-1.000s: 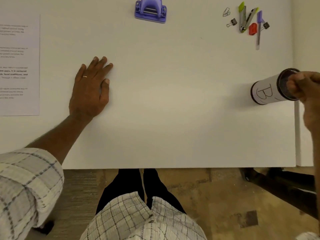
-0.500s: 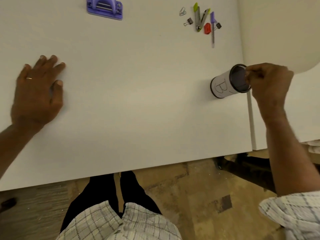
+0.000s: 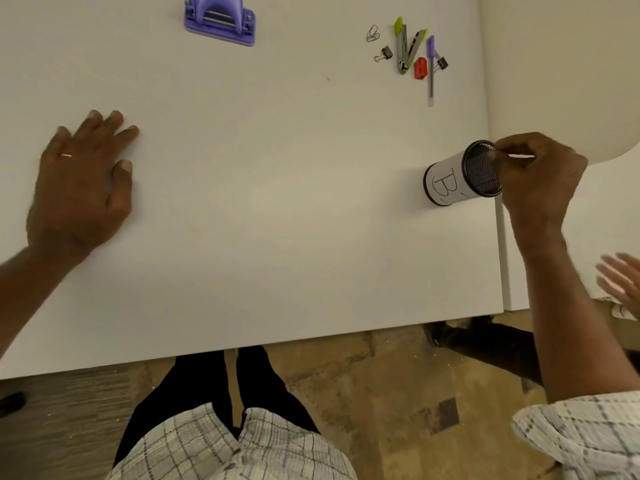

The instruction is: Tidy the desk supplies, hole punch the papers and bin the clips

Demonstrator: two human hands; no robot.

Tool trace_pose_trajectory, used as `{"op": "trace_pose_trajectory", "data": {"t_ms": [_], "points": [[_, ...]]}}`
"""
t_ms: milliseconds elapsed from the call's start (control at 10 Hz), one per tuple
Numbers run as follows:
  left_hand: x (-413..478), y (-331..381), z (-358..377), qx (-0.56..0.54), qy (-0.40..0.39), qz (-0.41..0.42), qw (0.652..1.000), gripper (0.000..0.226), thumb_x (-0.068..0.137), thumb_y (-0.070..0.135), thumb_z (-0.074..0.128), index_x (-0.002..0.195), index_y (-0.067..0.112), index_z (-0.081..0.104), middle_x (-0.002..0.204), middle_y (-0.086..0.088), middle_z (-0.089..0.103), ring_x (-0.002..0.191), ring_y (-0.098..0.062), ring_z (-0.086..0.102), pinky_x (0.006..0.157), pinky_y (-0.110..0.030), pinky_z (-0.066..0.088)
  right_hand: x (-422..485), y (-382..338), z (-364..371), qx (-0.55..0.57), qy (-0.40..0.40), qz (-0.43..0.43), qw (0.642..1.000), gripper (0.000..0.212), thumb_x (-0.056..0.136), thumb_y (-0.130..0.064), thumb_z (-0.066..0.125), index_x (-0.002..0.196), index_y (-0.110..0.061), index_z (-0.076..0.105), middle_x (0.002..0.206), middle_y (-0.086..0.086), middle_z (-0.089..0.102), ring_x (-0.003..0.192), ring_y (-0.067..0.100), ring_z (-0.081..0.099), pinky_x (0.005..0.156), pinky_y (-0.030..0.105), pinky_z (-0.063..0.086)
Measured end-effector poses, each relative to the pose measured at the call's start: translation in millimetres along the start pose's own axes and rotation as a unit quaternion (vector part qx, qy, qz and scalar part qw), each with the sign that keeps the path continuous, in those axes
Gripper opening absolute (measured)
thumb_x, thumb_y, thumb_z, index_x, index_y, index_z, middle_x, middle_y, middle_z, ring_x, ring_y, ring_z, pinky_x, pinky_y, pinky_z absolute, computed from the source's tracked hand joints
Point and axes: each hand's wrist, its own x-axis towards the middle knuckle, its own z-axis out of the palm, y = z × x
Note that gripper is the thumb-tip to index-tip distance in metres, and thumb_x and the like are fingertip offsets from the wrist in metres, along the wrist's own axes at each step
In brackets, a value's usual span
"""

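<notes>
A black mesh cup (image 3: 450,183) wrapped in white paper marked "B" stands near the desk's right edge. My right hand (image 3: 540,178) pinches its rim with thumb and fingers. My left hand (image 3: 83,181) lies flat on the white desk (image 3: 277,202) at the left, fingers apart, holding nothing. At the far right lie a wire paper clip (image 3: 372,33), two black binder clips (image 3: 384,53) (image 3: 441,63), a green and grey stapler (image 3: 408,46), a red sharpener (image 3: 420,68) and a purple pen (image 3: 430,69). A purple hole punch (image 3: 220,20) sits at the far middle. No papers are in view.
A second white table (image 3: 554,81) with a rounded edge abuts the desk on the right. Another person's hand (image 3: 621,282) shows at the right edge. Below the desk's near edge are my legs and the floor.
The view swung right, then settled, so the paper sheet at the left left the frame. My right hand closed its grip on the cup's rim. Another person's hand appeared at the right.
</notes>
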Motion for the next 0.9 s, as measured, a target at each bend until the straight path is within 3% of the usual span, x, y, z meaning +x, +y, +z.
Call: {"op": "trace_pose_trajectory", "data": {"t_ms": [200,300,400,500,600,700,900], "points": [[-1.3,-3.6,1.1,-0.017,0.005,0.012,1.0,0.061,0.101,0.031,0.034,0.161,0.022,0.036,0.171,0.001,0.033,0.162,-0.018,0.023,0.131,-0.056,0.016,4.2,0.6,-0.2,0.063,-0.039,0.027,0.997,0.029,0.094,-0.008,0.052,0.108,-0.017,0.076,0.101,-0.002,0.075,0.076,0.001,0.072,0.078,0.021,0.061],[-1.9,-2.3,2.1,-0.014,0.013,0.011,1.0,0.061,0.1,0.03,0.035,0.161,0.021,0.037,0.171,0.001,0.034,0.162,-0.018,0.025,0.13,-0.056,0.018,3.2,-4.3,-0.5,0.077,-0.048,0.038,0.995,0.036,0.091,-0.002,0.048,0.109,-0.018,0.075,0.107,-0.006,0.074,0.077,-0.008,0.071,0.077,0.027,0.063],[-1.6,-8.6,6.8,-0.01,0.017,0.015,1.0,0.061,0.101,0.03,0.034,0.161,0.022,0.037,0.171,0.002,0.033,0.162,-0.017,0.024,0.13,-0.056,0.018,4.9,-6.5,-1.6,0.075,-0.045,0.051,0.995,0.037,0.085,-0.002,0.051,0.106,-0.022,0.075,0.099,-0.013,0.073,0.073,-0.008,0.072,0.075,0.038,0.064],[-1.6,-14.1,9.5,-0.007,0.011,0.013,1.0,0.061,0.101,0.032,0.033,0.162,0.026,0.035,0.172,0.006,0.03,0.162,-0.014,0.021,0.131,-0.056,0.016,7.0,-8.2,-1.8,0.069,-0.056,0.038,0.995,0.034,0.082,0.002,0.059,0.108,-0.015,0.073,0.101,-0.008,0.074,0.081,-0.008,0.071,0.076,0.028,0.062],[0.1,-21.8,12.7,-0.002,0.009,0.019,1.0,0.062,0.101,0.032,0.032,0.162,0.029,0.034,0.172,0.008,0.029,0.162,-0.013,0.021,0.13,-0.057,0.017,10.5,-5.0,-0.7,0.061,-0.064,0.022,0.996,0.035,0.077,0.007,0.063,0.106,-0.009,0.072,0.108,0.002,0.075,0.092,0.003,0.072,0.079,0.016,0.058],[0.0,-20.8,12.8,0.004,0.005,0.021,1.0,0.061,0.102,0.033,0.031,0.162,0.029,0.034,0.172,0.007,0.029,0.162,-0.015,0.021,0.129,-0.058,0.02,12.3,-4.0,0.8,0.011,-0.052,0.005,0.999,0.028,0.081,0.002,0.062,0.103,-0.011,0.074,0.1,-0.003,0.074,0.077,-0.012,0.068,0.07,0.003,0.05],[1.3,-6.1,3.5,-0.009,0.005,0.004,1.0,0.063,0.1,0.03,0.034,0.162,0.024,0.035,0.172,0.003,0.031,0.162,-0.016,0.022,0.13,-0.056,0.017,3.4,-9.9,0.7,-0.043,-0.002,-0.015,0.999,0.021,0.091,-0.022,0.058,0.106,-0.02,0.072,0.106,-0.002,0.076,0.091,0.016,0.075,0.084,0.039,0.06]]}}
